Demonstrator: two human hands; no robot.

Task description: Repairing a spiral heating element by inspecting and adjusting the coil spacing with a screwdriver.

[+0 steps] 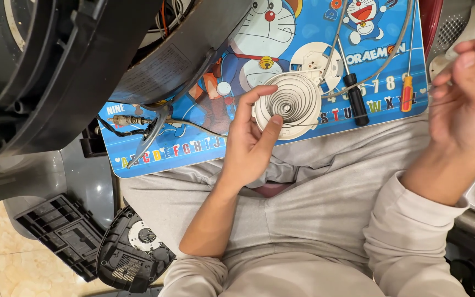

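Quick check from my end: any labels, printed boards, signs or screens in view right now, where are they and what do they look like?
Printed board: on the lap under the left hand and coiled spring; rectangular, blue, cartoon cat figures, multicoloured letters along its edge.
Label: on the dark round housing, upper left; grey panel, fine print too blurred to make out.
No screens or packages.

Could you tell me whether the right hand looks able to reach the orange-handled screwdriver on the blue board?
Probably yes: the right hand hovers just beside the orange-handled screwdriver, with nothing lying between them.

A white round reel point(294, 104) holding a tightly coiled flat metal spring lay face-up on the far blue cartoon board point(204, 148), centre of the scene. A thin spring strip point(358, 110) ran rightward from it.
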